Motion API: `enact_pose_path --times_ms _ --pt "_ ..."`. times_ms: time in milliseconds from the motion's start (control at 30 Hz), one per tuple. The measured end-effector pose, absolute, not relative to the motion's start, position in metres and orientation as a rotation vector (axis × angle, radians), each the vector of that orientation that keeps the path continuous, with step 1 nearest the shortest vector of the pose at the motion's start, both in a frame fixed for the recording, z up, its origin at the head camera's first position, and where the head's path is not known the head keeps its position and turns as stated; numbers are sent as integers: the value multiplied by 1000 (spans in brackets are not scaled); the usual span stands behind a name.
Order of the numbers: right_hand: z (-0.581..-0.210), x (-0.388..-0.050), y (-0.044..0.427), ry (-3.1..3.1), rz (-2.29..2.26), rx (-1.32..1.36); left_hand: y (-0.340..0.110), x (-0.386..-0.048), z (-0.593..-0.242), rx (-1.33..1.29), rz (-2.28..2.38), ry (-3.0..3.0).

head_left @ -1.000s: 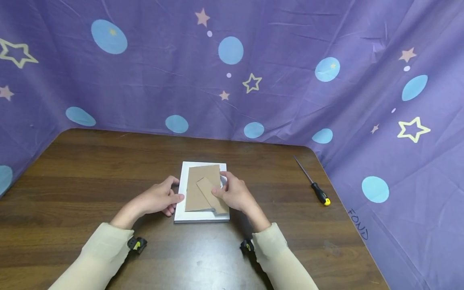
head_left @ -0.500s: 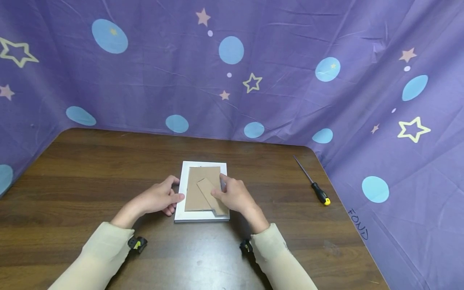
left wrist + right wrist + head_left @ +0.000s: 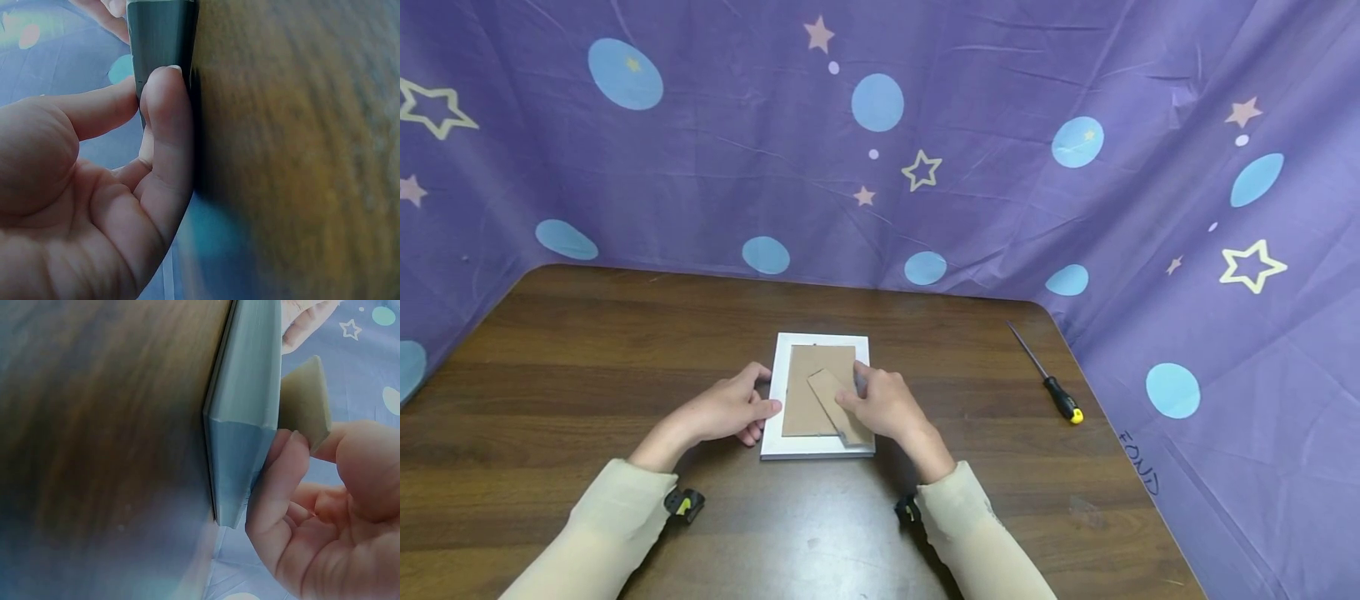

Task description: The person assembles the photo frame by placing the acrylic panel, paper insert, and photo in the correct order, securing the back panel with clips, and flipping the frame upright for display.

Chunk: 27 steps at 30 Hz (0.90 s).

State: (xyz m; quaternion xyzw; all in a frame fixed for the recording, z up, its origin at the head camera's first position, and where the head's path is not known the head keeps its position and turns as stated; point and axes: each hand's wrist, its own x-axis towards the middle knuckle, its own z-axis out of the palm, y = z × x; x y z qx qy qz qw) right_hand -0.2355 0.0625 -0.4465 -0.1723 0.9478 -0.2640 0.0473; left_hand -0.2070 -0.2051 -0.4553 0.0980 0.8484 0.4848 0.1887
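Observation:
A white picture frame (image 3: 782, 392) lies on the table with its back up. Within its border sits a brown backing board (image 3: 808, 417), which carries a slanted easel stand (image 3: 829, 400). My left hand (image 3: 730, 408) holds the frame's left edge, thumb on the border and fingers against the side. In the left wrist view a finger of the left hand (image 3: 119, 181) lies along the frame's side (image 3: 162, 37). My right hand (image 3: 887, 404) grips the backing board by its stand, thumb on top. The right wrist view has the stand (image 3: 303, 406) between thumb and fingers, above the frame's edge.
A screwdriver (image 3: 1060, 398) with a black and yellow handle lies toward the right side of the brown wooden table (image 3: 625, 333). A purple curtain (image 3: 985, 208) with stars and blue dots hangs around the table's back and sides.
The backing board, slightly raised and askew a second ago, has settled flatter and squarer inside the frame's border. My right hand has shifted slightly with it; the left hand stays put.

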Motion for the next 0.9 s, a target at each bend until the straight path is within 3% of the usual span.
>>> enact_pose_path --times_ms 900 --pt "-448 -239 63 2842 -800 -538 -204 -207 -456 267 1366 2384"
